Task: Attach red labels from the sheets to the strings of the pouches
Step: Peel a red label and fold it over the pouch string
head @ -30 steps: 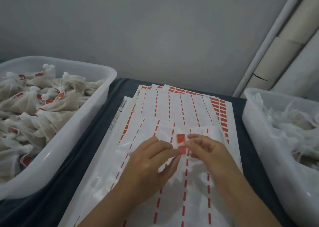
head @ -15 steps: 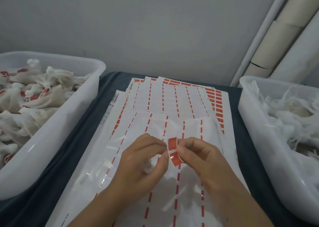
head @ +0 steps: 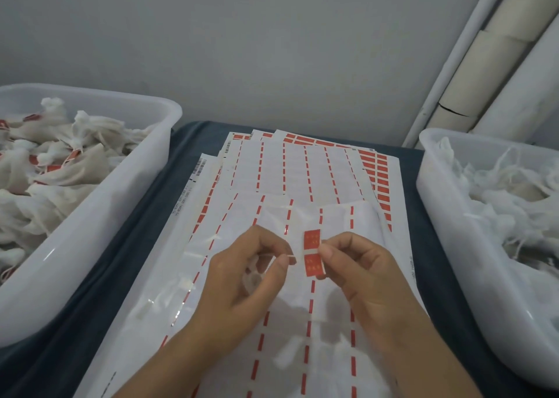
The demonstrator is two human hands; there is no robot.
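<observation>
Both pinch: the right hand [head: 360,264] the red label [head: 312,252], the left hand [head: 245,273] the string [head: 279,255] just beside it.

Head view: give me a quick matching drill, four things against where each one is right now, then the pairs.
Things:
1. red label
2. string
3. tagged pouches
4. untagged pouches

Places:
A. in the tub on the left
B. pinched in the right hand
C. in the tub on the right
D. pinched in the left hand

Pairs: 1-B, 2-D, 3-A, 4-C
</observation>
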